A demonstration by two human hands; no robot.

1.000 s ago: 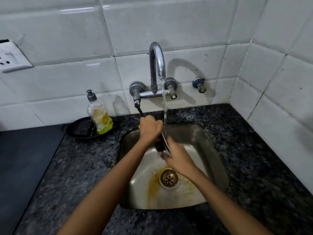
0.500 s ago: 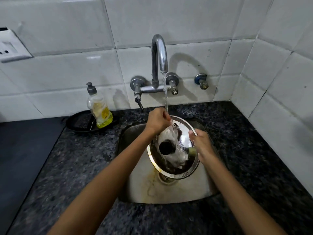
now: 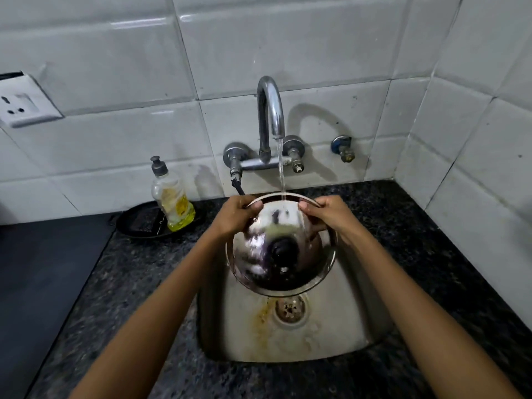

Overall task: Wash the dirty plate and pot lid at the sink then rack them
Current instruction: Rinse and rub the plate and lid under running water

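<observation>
A round steel pot lid (image 3: 305,266) with a black knob in its middle is held tilted over the steel sink (image 3: 339,332), its top face toward me with soapy streaks on it. My left hand (image 3: 234,216) grips the lid's upper left rim. My right hand (image 3: 328,213) grips the upper right rim. Water from the chrome tap (image 3: 269,116) runs in a thin stream onto the lid's top edge between my hands. No plate is in view.
A dish soap bottle (image 3: 171,197) with yellow liquid stands on a black dish (image 3: 144,221) left of the sink. Dark granite counter (image 3: 426,254) surrounds the basin. White tiled walls close the back and right. A wall socket (image 3: 24,103) is at far left.
The lid went from edge-on under the stream to its knob face toward me. My right hand moved from the lid's right side up to the top rim. The camera moved closer.
</observation>
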